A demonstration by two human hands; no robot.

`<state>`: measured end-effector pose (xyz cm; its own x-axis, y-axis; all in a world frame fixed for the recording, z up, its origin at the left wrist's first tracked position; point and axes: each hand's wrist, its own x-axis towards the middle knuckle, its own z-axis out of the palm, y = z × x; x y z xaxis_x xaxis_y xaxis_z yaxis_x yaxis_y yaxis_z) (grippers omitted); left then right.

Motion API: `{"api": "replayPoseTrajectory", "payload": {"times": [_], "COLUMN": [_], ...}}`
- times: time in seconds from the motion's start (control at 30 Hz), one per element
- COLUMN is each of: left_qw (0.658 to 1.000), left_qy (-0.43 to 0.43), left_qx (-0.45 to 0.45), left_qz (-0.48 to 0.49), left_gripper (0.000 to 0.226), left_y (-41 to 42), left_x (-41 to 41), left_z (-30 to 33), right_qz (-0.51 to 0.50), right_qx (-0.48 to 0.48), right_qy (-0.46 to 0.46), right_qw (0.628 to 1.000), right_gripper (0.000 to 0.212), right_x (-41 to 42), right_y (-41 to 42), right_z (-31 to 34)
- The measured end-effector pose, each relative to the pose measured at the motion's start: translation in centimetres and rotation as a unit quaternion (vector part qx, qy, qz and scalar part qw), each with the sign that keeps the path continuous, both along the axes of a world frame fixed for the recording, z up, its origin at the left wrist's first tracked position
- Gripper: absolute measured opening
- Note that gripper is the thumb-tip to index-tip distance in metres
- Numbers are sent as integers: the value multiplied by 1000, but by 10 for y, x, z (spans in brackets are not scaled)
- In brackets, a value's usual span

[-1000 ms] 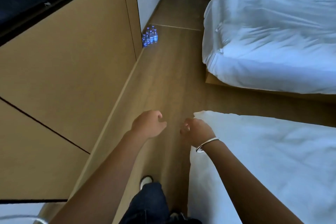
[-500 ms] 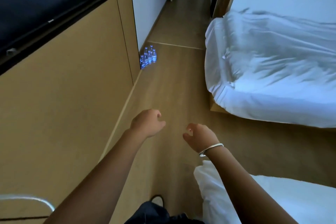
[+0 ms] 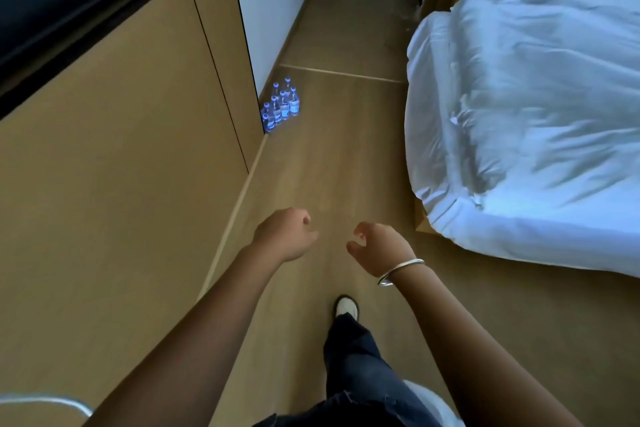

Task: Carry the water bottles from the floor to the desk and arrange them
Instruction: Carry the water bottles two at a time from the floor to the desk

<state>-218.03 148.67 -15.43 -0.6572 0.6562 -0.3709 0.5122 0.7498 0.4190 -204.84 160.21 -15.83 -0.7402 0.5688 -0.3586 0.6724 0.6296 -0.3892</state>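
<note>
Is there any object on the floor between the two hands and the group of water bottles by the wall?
Nothing visible blocks the way. The water bottles stand on the floor at the corner of the wooden wall panel, and only bare floor lies between them and the left hand and right hand. The bed stays off to the right.

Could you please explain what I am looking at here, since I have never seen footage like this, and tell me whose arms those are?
There is no machine here: a person wears a camera on the head, looking forward and down, so the arms are that person's own. The left hand and the right hand, which has a silver bangle at the wrist, are both out in front with fingers loosely curled, and neither holds anything. Ahead, a cluster of water bottles stands upright on the wooden floor beside the wall corner. A bed with white bedding is on the right, and a wooden wall panel on the left. One shoe shows below. No desk is clearly visible.
</note>
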Motion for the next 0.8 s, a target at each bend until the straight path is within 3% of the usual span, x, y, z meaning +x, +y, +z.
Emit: {"api": "replayPoseTrajectory", "payload": {"times": [0.27,0.8], "left_qw": [999,998], "left_qy": [-1,-27], "left_qx": [15,12], "left_qz": [43,55], "left_gripper": [41,36], "left_y": [157,331], "left_x": [-118,-355], "left_z": [11,-9], "right_qz": [30,64], "right_qx": [11,12], "right_qy": [-6,-13], "right_qw": [999,998], "right_gripper": [36,40], "right_x": [-126,-367], "right_y": [158,346], "right_z": [6,-1]}}
